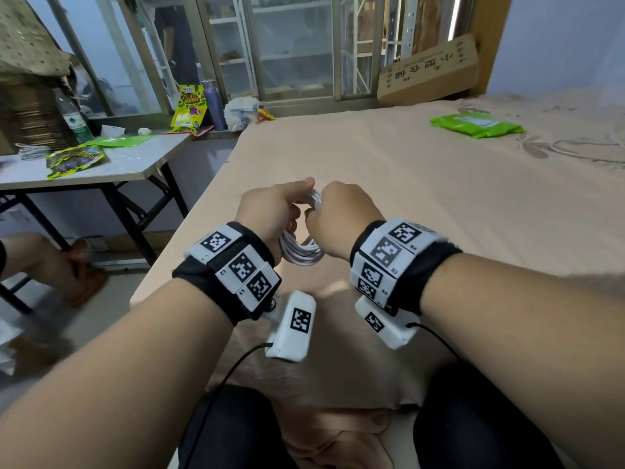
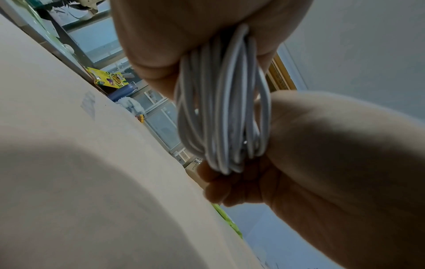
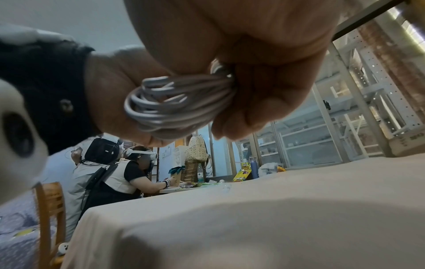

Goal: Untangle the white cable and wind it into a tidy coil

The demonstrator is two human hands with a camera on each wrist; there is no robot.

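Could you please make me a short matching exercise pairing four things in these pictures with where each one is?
Things:
1. white cable
2. green packet
3. purple bottle
4. cardboard box

Places:
A. leaning against the window at the bed's far edge
B. lying flat on the bed, far right
C. bundled in loops between the left hand and right hand
D. upright on the sill by the yellow snack bag

Pairs: 1-C, 2-B, 3-D, 4-A

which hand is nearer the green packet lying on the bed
Right. The right hand grips the white cable on the side toward the green packet; the left hand is on the far side.
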